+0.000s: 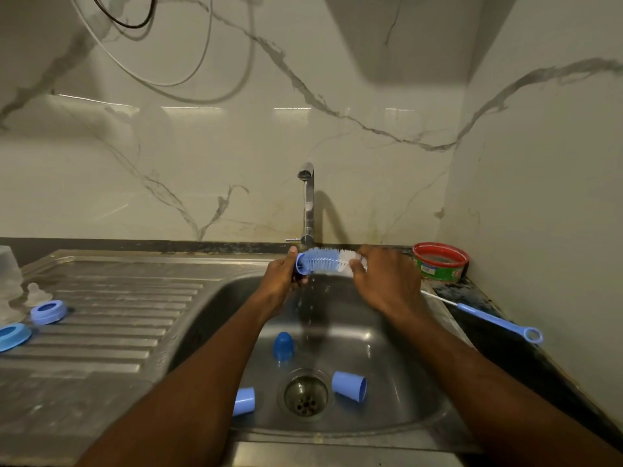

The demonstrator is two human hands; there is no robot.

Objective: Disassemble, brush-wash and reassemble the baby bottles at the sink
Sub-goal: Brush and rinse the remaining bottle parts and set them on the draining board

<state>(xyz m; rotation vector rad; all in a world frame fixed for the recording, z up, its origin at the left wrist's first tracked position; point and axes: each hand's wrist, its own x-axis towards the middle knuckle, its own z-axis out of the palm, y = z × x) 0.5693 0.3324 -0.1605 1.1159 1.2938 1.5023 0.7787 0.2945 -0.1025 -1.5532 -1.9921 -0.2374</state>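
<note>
Over the sink basin (397,392) I hold a blue and white bottle brush (322,261) level under the tap (307,203), and water drips off it. My left hand (281,276) grips its handle end. My right hand (384,281) has its fingers curled around the white bristle tip. Down in the basin lie a dark blue cap (283,345) and two light blue caps (349,385) (243,401) around the drain (305,394). Two blue screw rings (49,311) (13,336) and a clear teat (35,293) sit on the draining board (111,318).
A thin blue teat brush (488,318) lies on the dark counter right of the basin. A red and green round tub (440,262) stands in the back right corner. A clear bottle (8,264) stands at the far left edge. Marble walls close in behind and to the right.
</note>
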